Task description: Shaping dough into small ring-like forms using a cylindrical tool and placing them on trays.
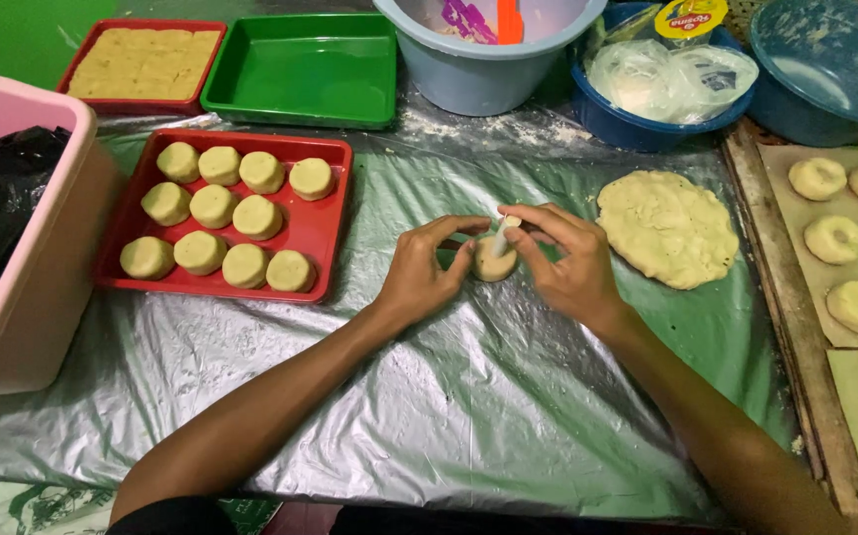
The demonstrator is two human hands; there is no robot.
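My left hand [427,269] cups the dough puck [493,263] on the foil-covered tabletop [449,396] to steady it — my right hand [567,260] pinches a small white tool [501,238] into its centre.

Red tray [322,223] at 9 o'clock carries eleven dough pucks [214,206]. Green tray [302,69] at 11 o'clock. Flat dough sheet [666,228] at 3 o'clock. Paper [795,203] at far right bears ring-shaped pieces [835,239]. Pink tub [28,297] at far left.
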